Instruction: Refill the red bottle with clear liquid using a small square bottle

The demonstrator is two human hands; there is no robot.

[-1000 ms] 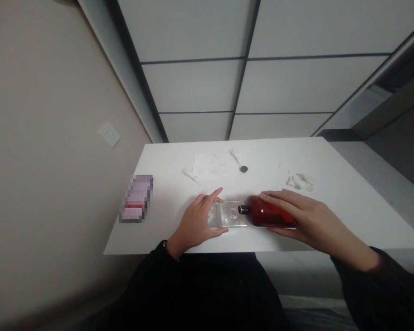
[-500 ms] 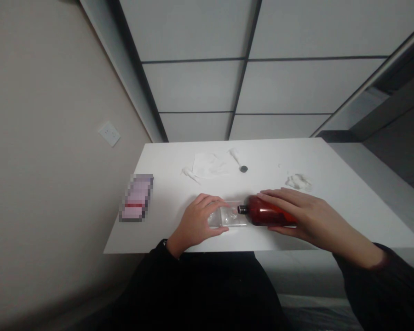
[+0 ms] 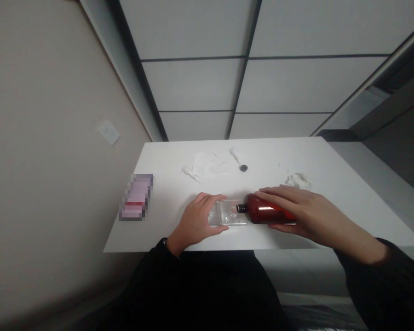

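Note:
A dark red bottle [image 3: 264,214] is tipped on its side just above the white table [image 3: 165,193], its black neck pointing left. My right hand [image 3: 296,212] is wrapped around its body. The neck reaches over a clear plastic container [image 3: 232,214] that lies flat on the table. My left hand [image 3: 196,223] grips that container's left end, fingers curled over its far edge and thumb along the near side.
A white tissue sheet [image 3: 209,164], two small twisted white pieces [image 3: 189,174] and a small black cap [image 3: 243,168] lie further back. A crumpled clear wrapper [image 3: 298,180] sits at the right. A blurred pink packet [image 3: 136,197] rests at the table's left edge.
My left hand's fingers closed down onto the clear container. The red bottle shifted slightly left, its neck now over the container.

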